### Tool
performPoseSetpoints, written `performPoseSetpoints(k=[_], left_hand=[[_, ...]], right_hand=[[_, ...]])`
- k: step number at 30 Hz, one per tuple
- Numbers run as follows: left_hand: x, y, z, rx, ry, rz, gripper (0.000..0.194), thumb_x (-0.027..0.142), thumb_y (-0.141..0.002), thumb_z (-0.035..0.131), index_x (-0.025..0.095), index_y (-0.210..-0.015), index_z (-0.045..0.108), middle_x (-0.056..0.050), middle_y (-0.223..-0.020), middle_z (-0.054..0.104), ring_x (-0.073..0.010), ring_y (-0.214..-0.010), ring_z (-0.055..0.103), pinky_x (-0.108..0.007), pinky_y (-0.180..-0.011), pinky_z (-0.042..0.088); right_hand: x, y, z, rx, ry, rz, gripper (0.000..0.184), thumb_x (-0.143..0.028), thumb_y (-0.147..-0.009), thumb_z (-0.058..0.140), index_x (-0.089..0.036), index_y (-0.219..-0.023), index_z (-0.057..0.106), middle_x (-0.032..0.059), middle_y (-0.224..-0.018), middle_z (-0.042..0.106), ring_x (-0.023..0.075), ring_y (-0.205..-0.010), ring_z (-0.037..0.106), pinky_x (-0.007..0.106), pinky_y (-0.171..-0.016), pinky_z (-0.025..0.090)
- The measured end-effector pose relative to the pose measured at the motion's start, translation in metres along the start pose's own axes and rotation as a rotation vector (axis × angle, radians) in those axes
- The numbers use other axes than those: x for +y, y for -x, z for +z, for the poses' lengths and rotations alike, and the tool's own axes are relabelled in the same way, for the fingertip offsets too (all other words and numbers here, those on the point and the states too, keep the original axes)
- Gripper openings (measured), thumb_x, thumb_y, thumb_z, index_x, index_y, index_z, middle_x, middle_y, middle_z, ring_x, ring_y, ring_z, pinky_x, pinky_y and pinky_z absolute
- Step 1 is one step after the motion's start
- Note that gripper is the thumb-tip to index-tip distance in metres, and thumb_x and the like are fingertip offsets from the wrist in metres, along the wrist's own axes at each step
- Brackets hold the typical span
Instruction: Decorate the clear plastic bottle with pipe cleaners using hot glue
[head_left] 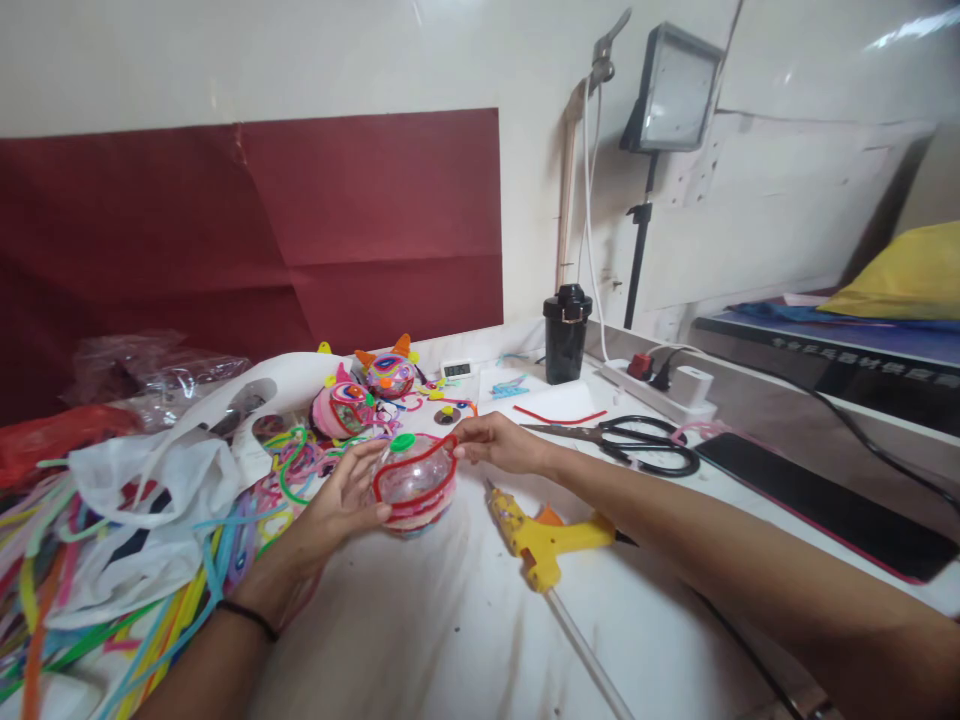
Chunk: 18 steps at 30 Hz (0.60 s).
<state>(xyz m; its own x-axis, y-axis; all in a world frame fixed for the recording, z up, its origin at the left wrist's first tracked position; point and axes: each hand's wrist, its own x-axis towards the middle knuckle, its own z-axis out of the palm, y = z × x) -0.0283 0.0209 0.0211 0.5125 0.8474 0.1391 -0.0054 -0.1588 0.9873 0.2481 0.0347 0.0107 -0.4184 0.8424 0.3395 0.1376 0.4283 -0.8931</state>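
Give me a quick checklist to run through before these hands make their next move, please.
1. Clear ball steadied: ok; the left hand holds its side.
2. Red strip gripped: ok; the right hand pinches it at the ball's far side.
3. Strip firmly fixed to the ball: cannot tell.
4. Glue gun set down: ok; it lies on the table, out of both hands.
5. Gun hot: cannot tell.
6. Left side tidy: not ok; coloured strips heap beside the left forearm.

Ahead of you, a creased dark red sheet [382, 210] covers part of the white wall [300, 60]; to your right, a square lamp [679, 88] tops a black pole [639, 255] beyond your white, streaked table [390, 640].
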Motion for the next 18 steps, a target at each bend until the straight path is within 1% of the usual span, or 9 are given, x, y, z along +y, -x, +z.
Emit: performPoseSetpoints(k=[3,6,9,13,18], left_hand=[[-0.0021,-0.0008,-0.0023,0.005,-0.008,0.006,0.082,0.034,-0.064,0.086,0.029,-0.135,0.045,-0.013,-0.154,0.041,-0.0354,-0.142,0.036,-0.044,-0.113,0.037],[-0.0030,-0.0017,-0.0035,-0.015,-0.004,0.009,0.084,0.034,-0.066,0.085,0.029,-0.140,0.044,-0.012,-0.156,0.039,-0.0352,-0.143,0.035,-0.044,-0.113,0.036],[-0.0025,-0.0020,-0.0031,-0.031,0.024,0.003,0.082,0.032,-0.067,0.085,0.029,-0.139,0.047,-0.010,-0.157,0.037,-0.0355,-0.143,0.035,-0.043,-0.113,0.037],[-0.0019,-0.0014,-0.0023,-0.029,0.055,-0.021,0.079,0.032,-0.065,0.086,0.029,-0.137,0.052,-0.009,-0.156,0.041,-0.0377,-0.142,0.036,-0.042,-0.110,0.042],[-0.0026,-0.0009,-0.0039,0.009,0.052,-0.043,0.084,0.031,-0.063,0.087,0.028,-0.139,0.052,-0.010,-0.156,0.040,-0.0395,-0.142,0.033,-0.042,-0.109,0.044]], right_hand=[[0.0021,-0.0026,0.0024,0.022,-0.060,0.044,0.038,-0.050,-0.069,0.078,-0.015,-0.082,0.069,-0.0004,-0.070,0.065,0.0122,-0.063,0.058,0.024,-0.059,0.048],[0.0035,-0.0053,0.0038,0.044,-0.105,0.083,0.040,-0.050,-0.063,0.081,-0.015,-0.078,0.068,-0.0010,-0.068,0.064,0.0117,-0.061,0.058,0.024,-0.058,0.048],[0.0039,-0.0070,0.0051,0.059,-0.139,0.110,0.042,-0.049,-0.058,0.084,-0.015,-0.076,0.067,-0.0016,-0.066,0.063,0.0110,-0.059,0.057,0.024,-0.056,0.047],[0.0031,-0.0077,0.0065,0.076,-0.167,0.128,0.045,-0.050,-0.054,0.086,-0.015,-0.073,0.066,-0.0024,-0.064,0.063,0.0103,-0.057,0.056,0.024,-0.055,0.046],[0.0021,-0.0090,0.0072,0.082,-0.183,0.126,0.047,-0.050,-0.052,0.088,-0.014,-0.071,0.065,-0.0031,-0.062,0.062,0.0095,-0.056,0.056,0.023,-0.054,0.046]])
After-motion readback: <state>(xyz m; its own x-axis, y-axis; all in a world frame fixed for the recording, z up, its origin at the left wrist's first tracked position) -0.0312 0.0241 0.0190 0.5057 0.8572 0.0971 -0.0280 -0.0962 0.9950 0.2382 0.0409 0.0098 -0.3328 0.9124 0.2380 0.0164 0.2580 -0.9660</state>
